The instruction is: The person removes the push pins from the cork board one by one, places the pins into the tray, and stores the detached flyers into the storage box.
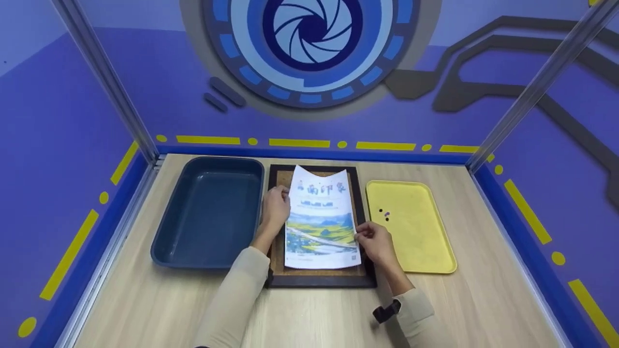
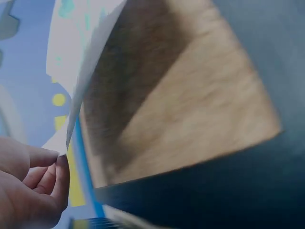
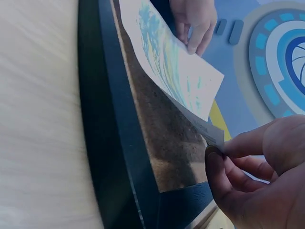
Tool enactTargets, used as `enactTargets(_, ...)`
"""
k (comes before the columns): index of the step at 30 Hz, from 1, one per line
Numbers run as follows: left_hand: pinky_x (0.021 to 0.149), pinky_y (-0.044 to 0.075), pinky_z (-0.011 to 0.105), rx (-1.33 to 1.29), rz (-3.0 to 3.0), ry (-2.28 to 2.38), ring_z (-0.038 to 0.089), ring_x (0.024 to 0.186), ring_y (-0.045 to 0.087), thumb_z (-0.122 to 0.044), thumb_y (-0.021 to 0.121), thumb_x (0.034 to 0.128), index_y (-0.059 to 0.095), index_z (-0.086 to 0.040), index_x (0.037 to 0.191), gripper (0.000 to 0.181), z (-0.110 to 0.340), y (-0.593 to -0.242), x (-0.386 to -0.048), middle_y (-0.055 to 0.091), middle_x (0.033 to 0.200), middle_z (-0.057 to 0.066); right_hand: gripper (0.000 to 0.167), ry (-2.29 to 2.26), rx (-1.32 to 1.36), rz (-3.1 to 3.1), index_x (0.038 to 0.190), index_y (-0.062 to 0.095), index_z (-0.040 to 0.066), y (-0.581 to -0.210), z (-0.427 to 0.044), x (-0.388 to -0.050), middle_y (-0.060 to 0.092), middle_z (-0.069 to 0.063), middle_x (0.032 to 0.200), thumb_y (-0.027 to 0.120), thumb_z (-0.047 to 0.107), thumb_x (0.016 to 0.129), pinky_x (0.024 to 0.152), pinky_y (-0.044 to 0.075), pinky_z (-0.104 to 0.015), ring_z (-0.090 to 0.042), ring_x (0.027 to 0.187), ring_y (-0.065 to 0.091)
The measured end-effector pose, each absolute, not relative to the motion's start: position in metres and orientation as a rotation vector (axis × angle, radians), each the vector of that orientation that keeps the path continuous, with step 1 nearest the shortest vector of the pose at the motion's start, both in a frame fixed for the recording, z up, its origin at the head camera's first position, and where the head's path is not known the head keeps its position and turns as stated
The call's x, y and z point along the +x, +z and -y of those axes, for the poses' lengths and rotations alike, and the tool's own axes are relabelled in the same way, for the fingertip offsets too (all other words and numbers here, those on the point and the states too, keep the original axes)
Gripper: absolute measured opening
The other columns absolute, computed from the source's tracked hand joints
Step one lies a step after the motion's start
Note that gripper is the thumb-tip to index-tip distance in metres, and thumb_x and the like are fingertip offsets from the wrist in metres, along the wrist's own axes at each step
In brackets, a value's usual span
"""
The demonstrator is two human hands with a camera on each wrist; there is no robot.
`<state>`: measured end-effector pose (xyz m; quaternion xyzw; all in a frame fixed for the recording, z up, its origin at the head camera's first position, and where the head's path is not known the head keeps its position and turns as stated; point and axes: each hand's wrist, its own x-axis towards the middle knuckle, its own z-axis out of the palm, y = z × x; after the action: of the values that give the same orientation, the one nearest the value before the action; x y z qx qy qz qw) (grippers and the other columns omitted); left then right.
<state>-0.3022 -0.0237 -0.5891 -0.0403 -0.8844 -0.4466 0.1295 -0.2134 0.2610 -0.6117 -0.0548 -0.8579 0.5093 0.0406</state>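
Note:
A printed paper sheet (image 1: 319, 222) with a landscape picture and large characters is held above a dark-framed cork board (image 1: 321, 281). My left hand (image 1: 276, 208) pinches the sheet's left edge, toward its upper half. On the opposite edge, lower down, my right hand (image 1: 377, 242) pinches the paper between thumb and fingers. The sheet (image 2: 88, 47) bends and stands off the brown cork (image 2: 190, 105) in the left wrist view, casting a shadow on it. From the right wrist, both the near hand (image 3: 257, 167) and the far hand (image 3: 196, 21) are seen gripping the paper.
A deep dark blue tray (image 1: 213, 222) stands left of the board. To its right lies a shallow yellow tray (image 1: 420, 232) holding a few small dark and purple pieces (image 1: 385, 214). Blue-purple panels (image 1: 145, 82) with metal posts enclose the wooden table (image 1: 309, 319).

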Motion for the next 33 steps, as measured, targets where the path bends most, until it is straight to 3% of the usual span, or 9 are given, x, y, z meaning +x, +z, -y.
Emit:
enactTargets(9,0.084,0.059,0.044,-0.193,2.488,-1.345,0.029,0.092,0.073,0.0,0.066,0.1012,0.077,0.004,0.114,0.017,0.041,-0.545,-0.304,0.076,0.099,0.016,0.005,1.694,-0.254,2.519,0.096,0.072,0.001,-0.593,-0.257,-0.22,0.069,-0.01,0.091,0.074,0.0,0.093,0.068,0.052,-0.028,-0.021,0.086,0.064)
enactTargets(18,0.087,0.059,0.044,-0.212,2.446,-1.354,0.032,0.097,0.073,0.001,0.066,0.1011,0.076,0.005,0.116,0.019,0.074,-0.522,-0.307,0.075,0.104,0.019,0.005,1.783,-0.227,2.452,0.095,0.074,-0.004,-0.572,-0.231,-0.236,0.068,-0.009,0.083,0.073,0.001,0.092,0.061,0.05,-0.025,-0.019,0.075,0.062)
enactTargets(26,0.086,0.059,0.045,-0.155,2.438,-1.32,0.034,0.096,0.072,0.002,0.066,0.1005,0.075,0.007,0.116,0.019,0.119,-0.507,-0.307,0.075,0.104,0.022,0.008,1.917,-0.148,2.454,0.101,0.072,-0.003,-0.562,-0.191,-0.246,0.069,-0.013,0.09,0.07,0.003,0.096,0.074,0.063,-0.045,-0.026,0.08,0.07)
enactTargets(33,0.086,0.057,0.045,-0.078,2.469,-1.271,0.033,0.096,0.07,-0.002,0.063,0.1029,0.074,0.005,0.12,0.022,0.156,-0.49,-0.304,0.074,0.106,0.021,0.011,2.05,-0.061,2.424,0.105,0.07,-0.008,-0.554,-0.151,-0.251,0.071,-0.018,0.094,0.068,0.001,0.099,0.076,0.063,-0.042,-0.028,0.081,0.072)
